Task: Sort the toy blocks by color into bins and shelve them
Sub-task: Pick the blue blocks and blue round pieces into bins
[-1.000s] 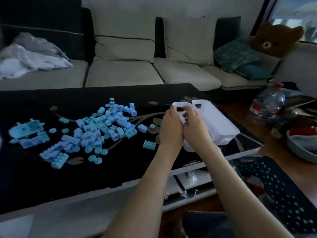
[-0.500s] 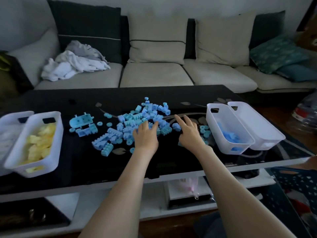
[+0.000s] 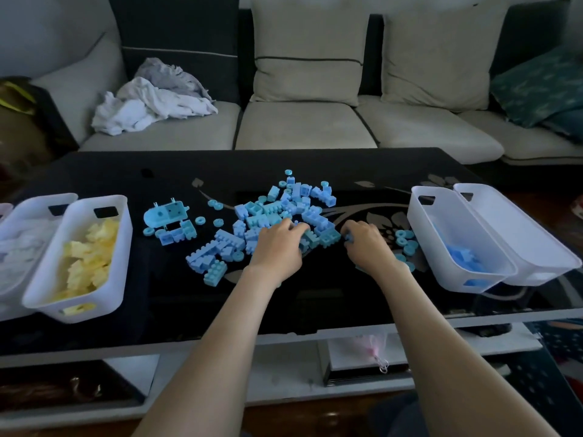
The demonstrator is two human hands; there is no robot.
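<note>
Fingers that lay spread flat over the pile half a second ago have now curled into it. At the left, the yellow bin [image 3: 123, 247] is well filled and needs nothing. The blocks [image 3: 277, 212] lie heaped in the middle of the table [image 3: 176, 294]. The left hand [image 3: 277, 244] has its fingers curled round a few blocks at the heap's near right edge. Just beside it, the right hand [image 3: 366, 244] is curled round a block or two. Loose rings [image 3: 405, 239] lie between that hand and the blue bin [image 3: 419, 222], which holds only a few pieces. My advice is to rake a full handful and press the hands together so small pieces cannot slip out. Then lift clear of the rim and drop into that bin, not the empty bin [image 3: 520, 241] touching its right side.
</note>
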